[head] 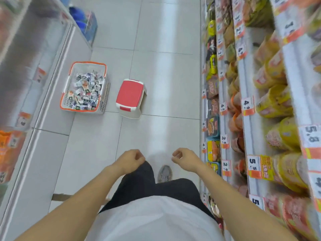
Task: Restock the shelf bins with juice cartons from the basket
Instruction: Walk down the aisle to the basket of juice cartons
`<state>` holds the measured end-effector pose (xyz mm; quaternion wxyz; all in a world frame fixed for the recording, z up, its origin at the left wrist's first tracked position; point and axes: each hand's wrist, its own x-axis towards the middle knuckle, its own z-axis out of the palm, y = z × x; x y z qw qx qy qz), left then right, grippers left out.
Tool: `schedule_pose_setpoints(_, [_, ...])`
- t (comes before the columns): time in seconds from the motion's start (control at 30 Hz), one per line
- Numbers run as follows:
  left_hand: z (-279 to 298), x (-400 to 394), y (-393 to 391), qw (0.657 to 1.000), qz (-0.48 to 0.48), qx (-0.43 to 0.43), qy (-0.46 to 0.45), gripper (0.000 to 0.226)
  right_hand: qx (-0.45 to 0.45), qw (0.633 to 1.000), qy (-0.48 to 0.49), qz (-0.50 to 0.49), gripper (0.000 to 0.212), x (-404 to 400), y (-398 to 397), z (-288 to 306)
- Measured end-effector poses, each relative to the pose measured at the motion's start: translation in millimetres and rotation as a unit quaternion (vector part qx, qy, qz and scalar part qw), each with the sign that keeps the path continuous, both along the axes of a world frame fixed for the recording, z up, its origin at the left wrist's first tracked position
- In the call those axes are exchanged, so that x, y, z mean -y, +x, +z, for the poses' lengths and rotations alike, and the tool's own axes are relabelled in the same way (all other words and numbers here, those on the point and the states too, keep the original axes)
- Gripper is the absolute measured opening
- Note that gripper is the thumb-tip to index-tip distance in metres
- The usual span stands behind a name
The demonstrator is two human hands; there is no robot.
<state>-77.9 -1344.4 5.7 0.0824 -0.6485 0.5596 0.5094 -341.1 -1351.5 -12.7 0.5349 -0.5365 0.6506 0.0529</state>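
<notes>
A white basket with an orange rim (pixel 66 87) stands on the tiled floor against the left shelf unit, filled with several small juice cartons (pixel 86 92). My left hand (pixel 132 159) and my right hand (pixel 182 158) hang in front of me over the aisle floor, well short of the basket. Both have loosely curled fingers and hold nothing. The shelf bins on the left are blurred and I cannot make out their contents.
A small white step stool with a red top (pixel 130 97) stands just right of the basket. Shelves of noodle cups and packets (pixel 271 105) with price tags line the right side. The left shelf unit (pixel 52 94) has a grey base. Blue goods (pixel 85 21) sit farther down.
</notes>
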Motion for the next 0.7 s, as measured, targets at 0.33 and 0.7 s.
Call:
schedule_pose_setpoints(0.33, [-29.3,257.6,-3.8,1.000,-0.008,-0.014,0.022,0.019,-0.023,0.999,0.031,-0.002,0.030,257.6,7.0,-4.2])
schedule_pose_setpoints(0.7, [-10.3,514.8,11.6,0.994,0.075,-0.074,-0.011,0.016,-0.031,0.998,-0.019,0.046,0.028,535.2,29.1,23.7])
